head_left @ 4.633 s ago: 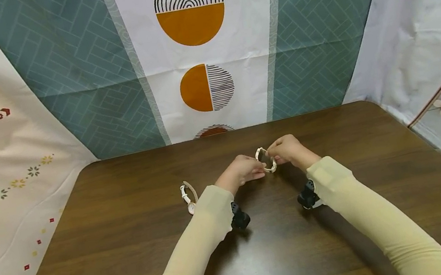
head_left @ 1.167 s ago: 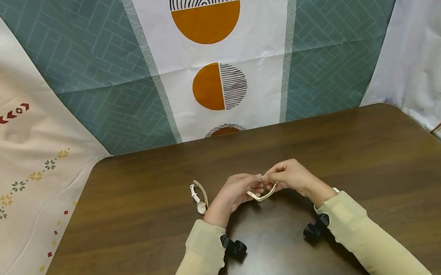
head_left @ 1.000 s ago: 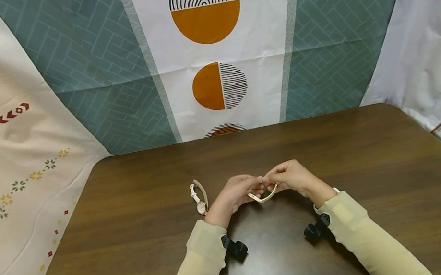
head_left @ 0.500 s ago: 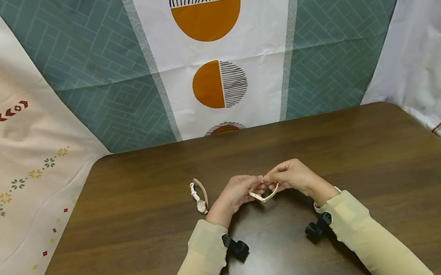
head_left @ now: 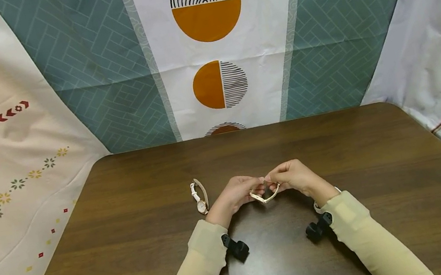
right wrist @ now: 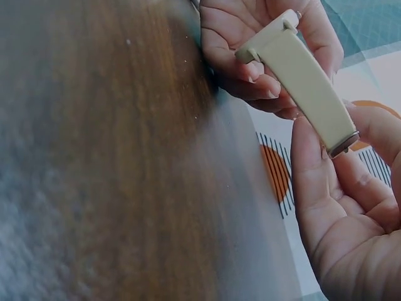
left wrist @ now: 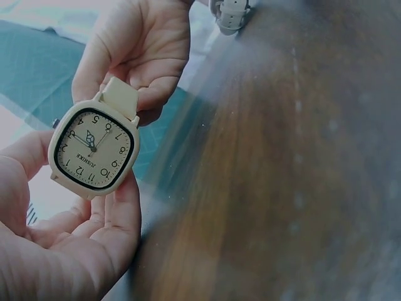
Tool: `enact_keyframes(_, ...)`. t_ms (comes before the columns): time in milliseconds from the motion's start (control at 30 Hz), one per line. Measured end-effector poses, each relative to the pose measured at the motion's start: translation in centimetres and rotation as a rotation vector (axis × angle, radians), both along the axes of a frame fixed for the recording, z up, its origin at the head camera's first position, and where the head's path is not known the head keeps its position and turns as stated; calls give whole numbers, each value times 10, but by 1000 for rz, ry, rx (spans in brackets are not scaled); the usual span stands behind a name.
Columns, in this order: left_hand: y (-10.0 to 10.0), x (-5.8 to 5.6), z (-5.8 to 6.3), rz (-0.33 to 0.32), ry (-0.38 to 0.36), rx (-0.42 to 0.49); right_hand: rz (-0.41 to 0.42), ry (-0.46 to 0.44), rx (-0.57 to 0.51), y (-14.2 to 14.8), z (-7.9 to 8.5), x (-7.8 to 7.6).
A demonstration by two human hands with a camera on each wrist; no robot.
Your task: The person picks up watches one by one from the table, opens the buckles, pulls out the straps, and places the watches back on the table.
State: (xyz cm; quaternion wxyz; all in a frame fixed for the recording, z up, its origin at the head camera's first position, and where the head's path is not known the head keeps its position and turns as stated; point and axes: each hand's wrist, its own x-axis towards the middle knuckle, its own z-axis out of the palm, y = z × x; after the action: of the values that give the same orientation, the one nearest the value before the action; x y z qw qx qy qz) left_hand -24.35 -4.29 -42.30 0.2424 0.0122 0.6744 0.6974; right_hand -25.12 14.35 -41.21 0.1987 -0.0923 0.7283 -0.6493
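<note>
A cream wristwatch [head_left: 265, 199] with a rounded-square dial is held between both hands, above the table. My left hand [head_left: 236, 194] grips the case [left wrist: 94, 150] by its edges, between thumb and fingers, in the left wrist view. My right hand [head_left: 295, 179] pinches the buckle end of the strap [right wrist: 316, 94], as the right wrist view shows. Both hands' fingertips meet closely in the head view. Left of my left hand, a second watch [head_left: 201, 207] lies on its side on the table, with a white strap and a round, gold-rimmed dial.
The brown wooden table [head_left: 134, 249] spreads under both arms. Behind it hangs a teal and white patterned cloth [head_left: 215, 51], with pale cloths at both sides. Black wrist cameras [head_left: 236, 247] jut inward below the hands.
Since the oldest frame, both hands have come nearer the body with the cream watch, and its loop has turned. Over the last second they hardly move. The second watch stays on the table.
</note>
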Motion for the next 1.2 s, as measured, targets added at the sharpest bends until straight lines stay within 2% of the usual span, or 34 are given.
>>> enact_keyframes(400, 1, -1, -2, 31, -15, -22, -6, -3, 20, 0, 1, 1)
enact_keyframes(867, -2, 0, -3, 63, -28, 15, -46, -2, 43, 3, 1, 0)
enact_keyframes(1200, -1, 1, -2, 54, -14, 3, -47, 4, 42, 5, 2, 0)
